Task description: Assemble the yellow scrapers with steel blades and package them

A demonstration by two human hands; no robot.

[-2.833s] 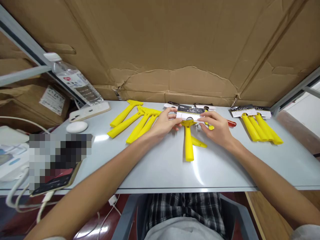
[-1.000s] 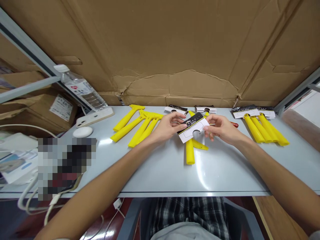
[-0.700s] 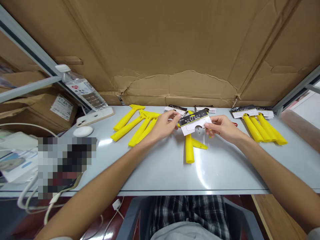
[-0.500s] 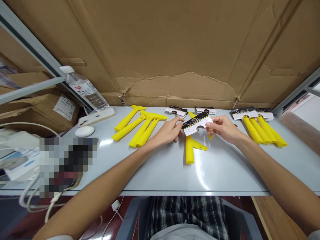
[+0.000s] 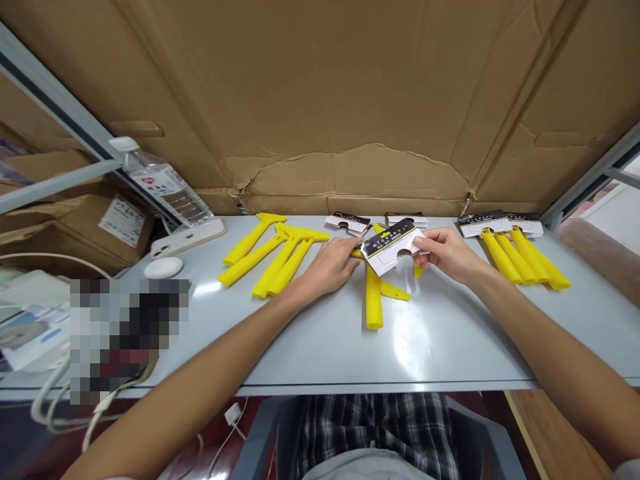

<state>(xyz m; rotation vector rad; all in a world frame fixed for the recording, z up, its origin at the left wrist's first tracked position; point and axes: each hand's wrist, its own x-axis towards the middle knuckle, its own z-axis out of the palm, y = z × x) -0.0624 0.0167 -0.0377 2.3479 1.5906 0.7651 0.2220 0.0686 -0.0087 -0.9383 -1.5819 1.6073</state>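
My right hand [image 5: 443, 252] pinches the right edge of a folded black-and-white header card [image 5: 387, 250] with a round cutout in its lower edge. Beneath the card lies a yellow plastic tool [image 5: 374, 303], its tubular handle toward me and its pointed head out to the right. More yellow plastic shows behind the card, but how the pieces join is hidden. My left hand [image 5: 330, 265] rests on the table at the card's left side, fingertips and thumb closed around a small yellow end [image 5: 356, 253]. Two more folded cards [image 5: 349, 223] lie behind.
Several yellow tools [image 5: 287, 263] lie on the left of the grey table [image 5: 310, 353]. At right, more yellow tools [image 5: 537, 260] have cards fitted on. A plastic bottle [image 5: 167, 187], a power strip [image 5: 190, 239] and a white mouse [image 5: 163, 268] stand at left. Cardboard [image 5: 350, 100] walls the back.
The card has tilted to face upward more, its left edge now farther from me. My left fingers have moved from the card's edge to the yellow end beside it. The view has shifted slightly.
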